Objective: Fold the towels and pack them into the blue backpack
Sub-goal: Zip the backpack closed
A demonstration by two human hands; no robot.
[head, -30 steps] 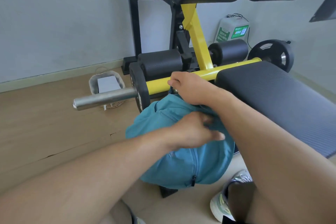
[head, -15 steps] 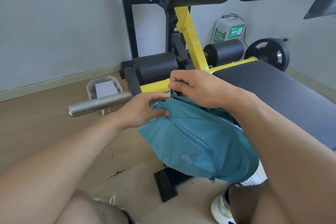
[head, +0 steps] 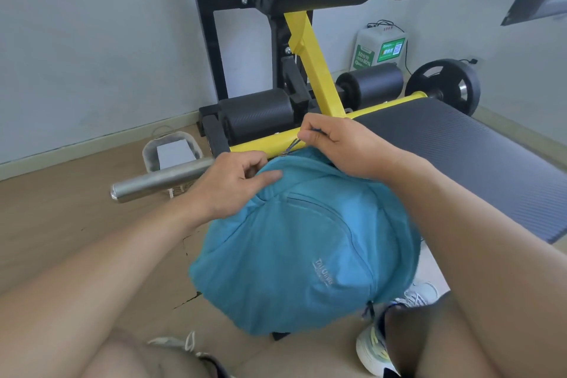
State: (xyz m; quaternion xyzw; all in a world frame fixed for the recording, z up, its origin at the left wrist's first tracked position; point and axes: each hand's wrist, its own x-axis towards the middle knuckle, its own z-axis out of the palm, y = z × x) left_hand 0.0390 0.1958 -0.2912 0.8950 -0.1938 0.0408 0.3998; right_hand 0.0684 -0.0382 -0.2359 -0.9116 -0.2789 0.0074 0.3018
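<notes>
The rounded, stuffed blue fabric backpack (head: 303, 242) hangs at the centre of the view, its top against the yellow steel bar (head: 267, 143) at the near edge of the ribbed black padded bench (head: 478, 163), which runs off toward three o'clock. No towels show; judging by the bulge they are already inside, so the step in hand looks like closing the zip. The left hand (head: 233, 184) grips the fabric at the bag's top at ten o'clock and should hold it taut, while the right hand (head: 337, 144) pinches the grey zip cord (head: 293, 147) at twelve o'clock and should draw it evenly along the seam. The silver metal weight sleeve (head: 159, 179) juts out at nine o'clock just beside the left hand and may crowd it; a black weight plate (head: 445, 86) and a pale basket (head: 171, 150) stand well apart.
</notes>
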